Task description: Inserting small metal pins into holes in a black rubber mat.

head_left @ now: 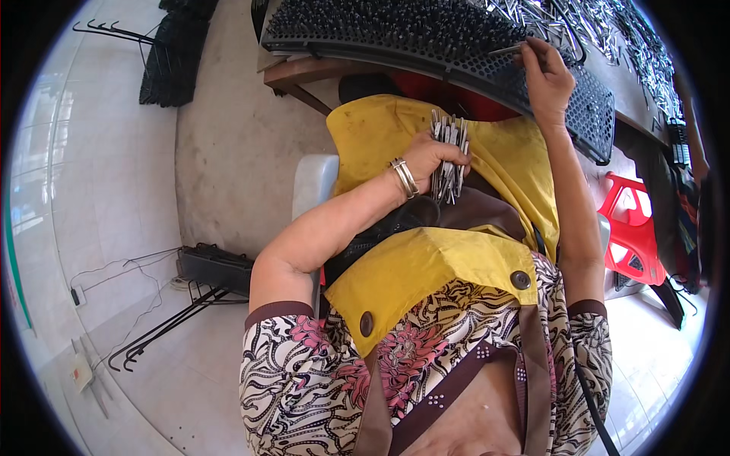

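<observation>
Metal pins (pixel 449 156) fill the left hand (pixel 430 156) as a tight bundle, too many to count, held over the yellow apron (pixel 426 266) on the lap. The bundle's long axis runs roughly up and down in the head view, one end of the pins pointing toward the surface ahead and the other end back toward the person's body. The left grip is closed around the middle of the bundle, with fingers wrapped over it, and two bangles (pixel 405 178) sit at that wrist.

A single pin (pixel 508 50) is pinched in the right hand (pixel 546 76), thumb and fingertips shut on one end. This pin lies nearly level, its free end pointing to the person's left, just above the black perforated tray (pixel 471 64).

The tray is one long curved panel lying on the wooden surface (pixel 304 72). Its left stretch is crowded with dark upright pieces standing in the holes, too many to count, while the part near the right hand shows bare holes. Beyond the tray, a loose heap of silvery metal pieces (pixel 601 26) covers the surface at upper right.

One red plastic stool (pixel 635 228) stands to the person's right. On the tiled floor to the left lie black wire racks (pixel 171 57) and a dark box (pixel 217 266).
</observation>
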### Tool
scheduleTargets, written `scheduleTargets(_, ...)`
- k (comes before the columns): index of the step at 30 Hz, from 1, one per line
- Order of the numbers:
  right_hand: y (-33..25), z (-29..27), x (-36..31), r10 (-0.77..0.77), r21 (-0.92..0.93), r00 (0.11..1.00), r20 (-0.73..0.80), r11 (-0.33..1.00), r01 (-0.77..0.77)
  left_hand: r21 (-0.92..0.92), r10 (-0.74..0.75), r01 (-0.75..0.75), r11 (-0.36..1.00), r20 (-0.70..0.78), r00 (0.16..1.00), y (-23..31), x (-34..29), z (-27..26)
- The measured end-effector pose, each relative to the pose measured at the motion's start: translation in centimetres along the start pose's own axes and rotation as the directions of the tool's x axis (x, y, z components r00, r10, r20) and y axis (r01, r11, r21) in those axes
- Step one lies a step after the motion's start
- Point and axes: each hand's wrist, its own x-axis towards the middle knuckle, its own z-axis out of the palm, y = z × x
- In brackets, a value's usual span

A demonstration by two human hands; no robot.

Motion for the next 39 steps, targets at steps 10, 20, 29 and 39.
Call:
scheduleTargets(10, 1.2, -0.9, -0.2, -0.123, 0.030, 0.992, 0.033, 0.992, 0.122, -0.003, -0.029, 0.029, 1.000, -0.009, 1.000, 0.0, 0.4, -0.4)
scheduleTargets(20, -0.4, -0.7, 0.4, -0.433, -0.188, 0.880, 0.197, 0.864, 0.467, 0.034, -0.048, 0.048, 0.998, 0.017, 0.999, -0.4, 0.7, -1.1)
scheduleTargets(29, -1.5, 0.5, 2.5, -0.473, -0.234, 0.750, 0.462, 0.751, 0.618, -0.007, -0.022, 0.022, 1.000, -0.004, 1.000, 0.0, 0.2, -0.2)
scheduleTargets(39, -0.4, 0.5, 1.1, -0.279, -0.242, 0.896, 0.344, 0.896, 0.372, -0.005, -0.030, 0.030, 1.000, 0.020, 0.999, 0.1, 0.1, -0.1)
